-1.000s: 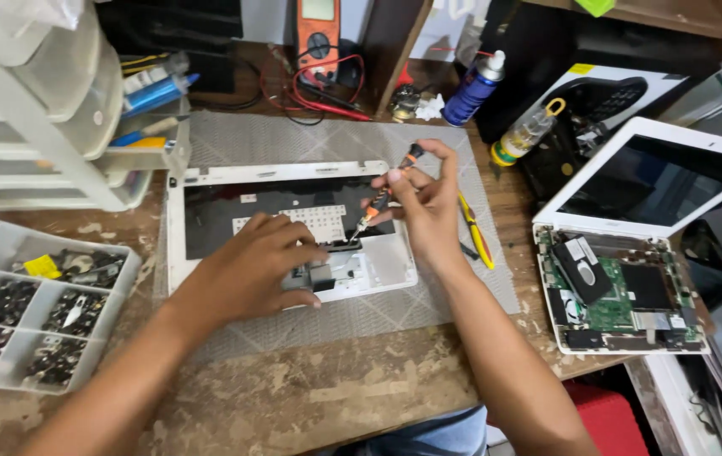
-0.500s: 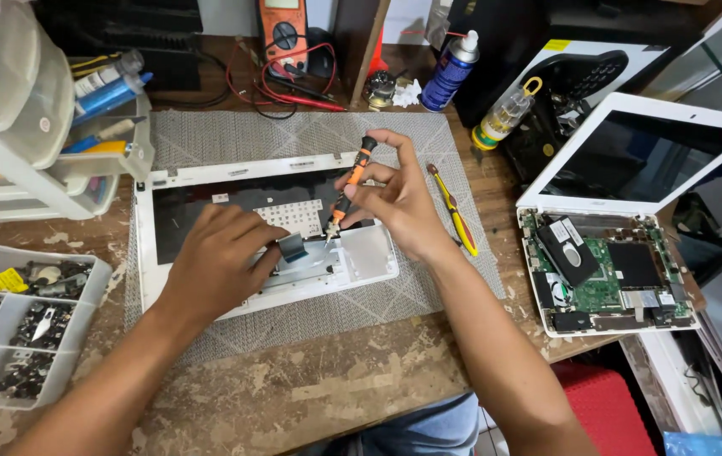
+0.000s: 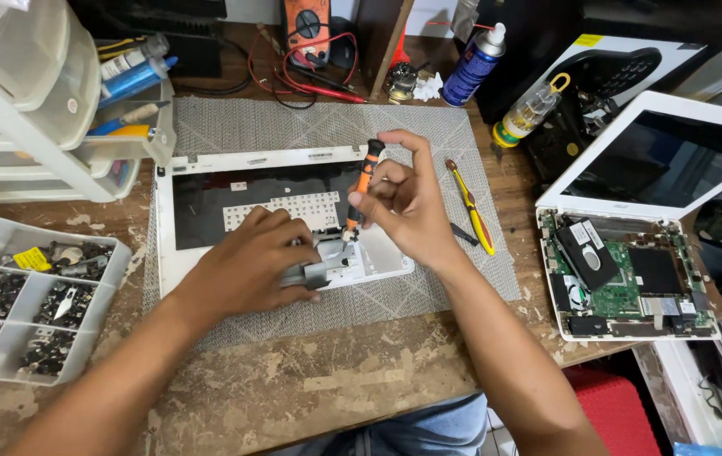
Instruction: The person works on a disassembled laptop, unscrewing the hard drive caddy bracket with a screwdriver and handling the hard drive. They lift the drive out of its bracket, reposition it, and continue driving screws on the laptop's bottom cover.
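**Hands on the white laptop shell, driver upright now**

Left hand (image 3: 247,266) is clamped down over a small grey metal bracket (image 3: 314,272) at the front edge of the white laptop top case (image 3: 209,169), fingers curled, pinning it in place. Further left there's a clear compartment organizer (image 3: 6,245) full of dark screws and bits, sitting well apart from the work, with white plastic drawers (image 3: 32,110) above it.

Right hand (image 3: 407,211) is gripping an orange-and-black precision screwdriver (image 3: 363,181), fingers pinched around the shaft and one fingertip near the cap. Compared to a second ago the driver has gone from angled to pretty much upright, tip down just beside the bracket, and the right hand has lifted higher above the case. I read that as the tip being seated on a screw, though the screw itself is too small to make out.

The case lies on a grey woven mat (image 3: 293,127). Right of the hand lies a yellow-handled tool (image 3: 470,207) on the mat, then a second white laptop (image 3: 631,279) opened up with its green board showing. Blue spray can (image 3: 472,67) stands at the back.
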